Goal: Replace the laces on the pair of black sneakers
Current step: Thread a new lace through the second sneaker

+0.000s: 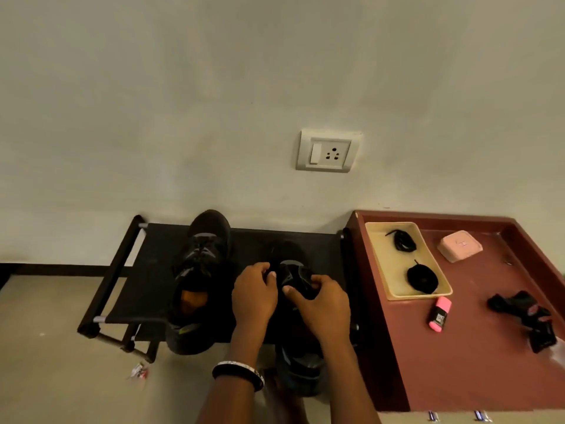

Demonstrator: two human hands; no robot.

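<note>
Two black sneakers stand on a low black rack (128, 270). The left sneaker (198, 280) is laced and stands alone. On the right sneaker (293, 270) both hands meet at the tongue and lace area. My left hand (253, 295) pinches something dark at the sneaker's left side. My right hand (321, 301) curls over the tongue from the right. Whether a lace is between the fingers is too dark to tell. Two coiled black laces (403, 240) (423, 278) lie in a cream tray (394, 289) on the reddish table to the right.
The reddish-brown table (474, 362) also carries a pink case (460, 249), a pink highlighter (439, 315) and a black bundle (526, 313) near its right edge. A wall socket (328, 151) is above the rack. A small wrapper (139, 371) lies on the floor.
</note>
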